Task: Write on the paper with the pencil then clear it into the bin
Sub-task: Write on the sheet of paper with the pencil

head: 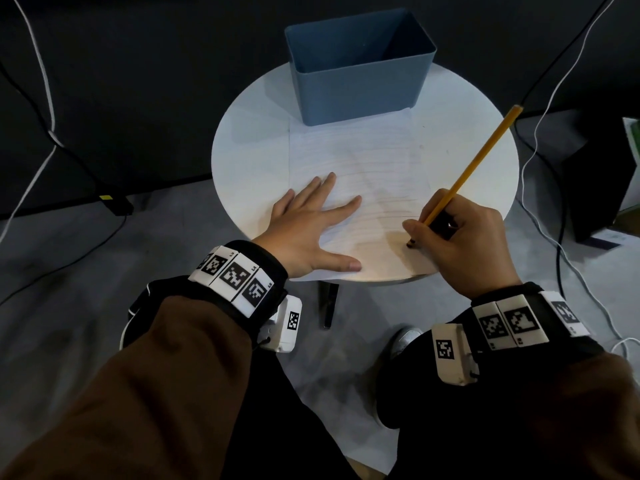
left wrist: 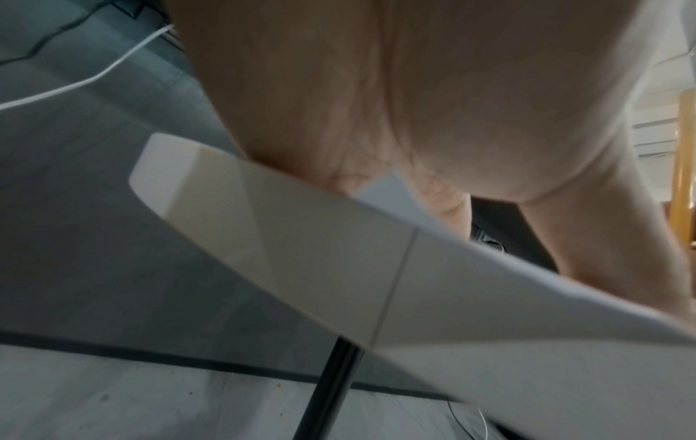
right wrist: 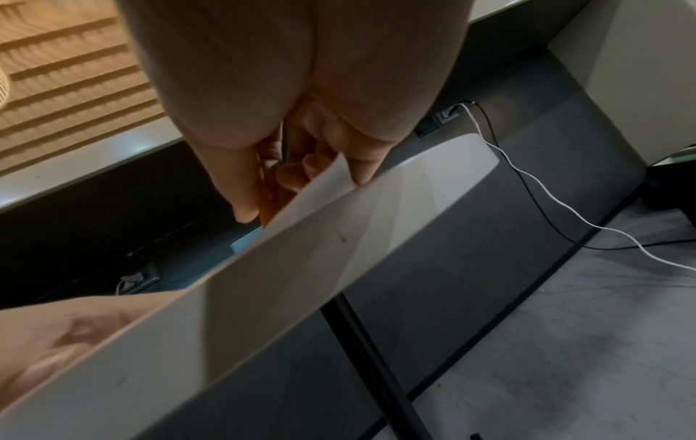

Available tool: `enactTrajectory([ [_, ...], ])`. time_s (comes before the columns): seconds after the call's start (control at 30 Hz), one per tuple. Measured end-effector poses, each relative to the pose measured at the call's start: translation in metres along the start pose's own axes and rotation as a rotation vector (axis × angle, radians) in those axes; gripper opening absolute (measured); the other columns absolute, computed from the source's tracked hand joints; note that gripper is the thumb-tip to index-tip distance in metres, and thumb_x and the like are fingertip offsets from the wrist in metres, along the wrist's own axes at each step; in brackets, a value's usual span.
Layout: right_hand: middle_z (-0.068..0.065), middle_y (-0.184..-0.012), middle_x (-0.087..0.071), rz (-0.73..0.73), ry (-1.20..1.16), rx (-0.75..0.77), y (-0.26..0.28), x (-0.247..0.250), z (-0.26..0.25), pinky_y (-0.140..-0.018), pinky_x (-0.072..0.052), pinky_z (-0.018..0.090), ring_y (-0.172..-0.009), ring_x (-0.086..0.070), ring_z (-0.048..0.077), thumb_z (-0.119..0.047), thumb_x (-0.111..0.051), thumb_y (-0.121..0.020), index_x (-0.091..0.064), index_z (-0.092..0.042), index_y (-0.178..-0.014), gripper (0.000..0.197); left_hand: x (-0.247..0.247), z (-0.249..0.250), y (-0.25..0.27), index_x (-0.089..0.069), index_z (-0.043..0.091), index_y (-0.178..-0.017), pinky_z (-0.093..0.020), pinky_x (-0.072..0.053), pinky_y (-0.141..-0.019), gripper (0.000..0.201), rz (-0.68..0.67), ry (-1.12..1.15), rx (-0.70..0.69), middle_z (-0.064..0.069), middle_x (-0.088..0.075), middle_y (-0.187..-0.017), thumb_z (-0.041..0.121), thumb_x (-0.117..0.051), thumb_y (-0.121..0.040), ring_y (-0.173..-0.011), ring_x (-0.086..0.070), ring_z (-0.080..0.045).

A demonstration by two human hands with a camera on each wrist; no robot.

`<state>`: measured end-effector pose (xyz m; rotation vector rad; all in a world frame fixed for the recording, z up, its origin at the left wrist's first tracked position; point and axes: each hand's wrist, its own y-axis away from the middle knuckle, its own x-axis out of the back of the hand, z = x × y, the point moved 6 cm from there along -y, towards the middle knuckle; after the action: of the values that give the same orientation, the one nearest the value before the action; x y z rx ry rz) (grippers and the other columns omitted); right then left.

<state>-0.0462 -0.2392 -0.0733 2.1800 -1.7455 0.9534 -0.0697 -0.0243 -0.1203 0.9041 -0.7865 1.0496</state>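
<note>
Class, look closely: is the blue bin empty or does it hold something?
Empty, as far as visible: the bin stands upright on the table, its inside showing only bare blue walls.

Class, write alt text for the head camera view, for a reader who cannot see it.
The right hand grips a yellow pencil, tip on a lined paper that the left hand presses flat on a round white table. A blue bin stands on the paper's far edge.
</note>
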Motion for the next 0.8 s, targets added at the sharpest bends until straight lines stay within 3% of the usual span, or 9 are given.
enactTrajectory([
  [0.1, -0.004, -0.068, -0.066, 0.004, -0.064, -0.014, 0.0, -0.005, -0.005, -0.06, -0.047, 0.008, -0.064, -0.067, -0.001, -0.012, -0.077, -0.089, -0.062, -0.006, -0.081, 0.018, 0.0, 0.0, 0.0, -0.01, 0.055, -0.153, -0.038, 0.012, -0.121, 0.099, 0.0, -0.005, -0.003, 0.01, 0.021, -0.164, 0.08, -0.06, -0.071, -0.148, 0.024, -0.004],
  [0.23, -0.009, -0.07, -0.066, -0.046, -0.07, -0.005, 0.0, -0.019, -0.014, -0.062, -0.048, 0.011, -0.066, -0.067, -0.001, -0.014, -0.076, -0.09, -0.063, -0.01, -0.083, 0.016, -0.001, 0.0, 0.0, -0.009, 0.054, -0.153, -0.038, 0.012, -0.121, 0.1, 0.003, -0.012, -0.006, 0.01, 0.021, -0.164, 0.083, -0.058, -0.07, -0.148, 0.024, -0.005],
  [0.4, -0.002, -0.073, -0.071, -0.114, -0.107, -0.025, -0.001, -0.026, -0.017, -0.066, -0.059, 0.031, -0.068, -0.071, 0.012, -0.014, -0.073, -0.093, -0.064, -0.014, -0.088, 0.01, 0.0, 0.0, 0.0, -0.009, 0.055, -0.153, -0.038, 0.012, -0.121, 0.1, 0.007, -0.009, -0.008, 0.01, 0.021, -0.164, 0.083, -0.057, -0.07, -0.148, 0.023, -0.005],
  [0.5, -0.001, -0.074, -0.073, -0.163, -0.155, -0.049, 0.0, -0.026, -0.016, -0.068, -0.062, 0.034, -0.07, -0.072, 0.013, -0.009, -0.071, -0.093, -0.066, -0.012, -0.089, 0.007, 0.0, 0.001, 0.001, -0.012, 0.055, -0.153, -0.037, 0.012, -0.121, 0.099, 0.012, 0.003, -0.008, 0.009, 0.019, -0.165, 0.083, -0.057, -0.069, -0.149, 0.021, -0.005],
  [0.6, 0.003, -0.079, -0.074, -0.201, -0.201, -0.056, 0.001, -0.024, -0.015, -0.071, -0.063, 0.038, -0.075, -0.075, 0.014, 0.0, -0.069, -0.091, -0.067, -0.008, -0.09, 0.008, 0.006, 0.001, 0.003, -0.029, 0.049, -0.151, -0.034, 0.009, -0.121, 0.085, 0.074, 0.123, -0.003, 0.009, 0.003, -0.167, 0.068, -0.067, -0.077, -0.151, 0.011, -0.004],
  [0.7, 0.005, -0.082, -0.074, -0.204, -0.226, -0.058, 0.0, -0.022, -0.014, -0.071, -0.063, 0.038, -0.077, -0.075, 0.016, 0.001, -0.069, -0.091, -0.068, -0.006, -0.091, 0.007, 0.02, -0.005, 0.009, -0.051, 0.036, -0.143, -0.04, -0.01, -0.125, 0.064, 0.25, 0.391, 0.016, 0.009, -0.025, -0.163, 0.043, -0.076, -0.084, -0.151, -0.008, -0.002],
  [0.73, 0.005, -0.081, -0.074, -0.202, -0.226, -0.058, 0.0, -0.022, -0.015, -0.071, -0.063, 0.037, -0.076, -0.075, 0.016, -0.001, -0.07, -0.092, -0.068, -0.006, -0.091, 0.006, 0.024, -0.009, 0.012, -0.055, 0.034, -0.141, -0.04, -0.017, -0.124, 0.061, 0.299, 0.447, 0.028, 0.01, -0.03, -0.161, 0.039, -0.077, -0.084, -0.15, -0.012, -0.002],
  [0.8, 0.002, -0.079, -0.074, -0.193, -0.211, -0.053, 0.0, -0.023, -0.015, -0.069, -0.062, 0.034, -0.073, -0.075, 0.014, -0.005, -0.072, -0.092, -0.067, -0.007, -0.09, 0.006, 0.027, -0.017, 0.016, -0.055, 0.035, -0.14, -0.038, -0.018, -0.124, 0.06, 0.318, 0.457, 0.068, 0.011, -0.031, -0.16, 0.038, -0.077, -0.085, -0.15, -0.012, -0.001],
])
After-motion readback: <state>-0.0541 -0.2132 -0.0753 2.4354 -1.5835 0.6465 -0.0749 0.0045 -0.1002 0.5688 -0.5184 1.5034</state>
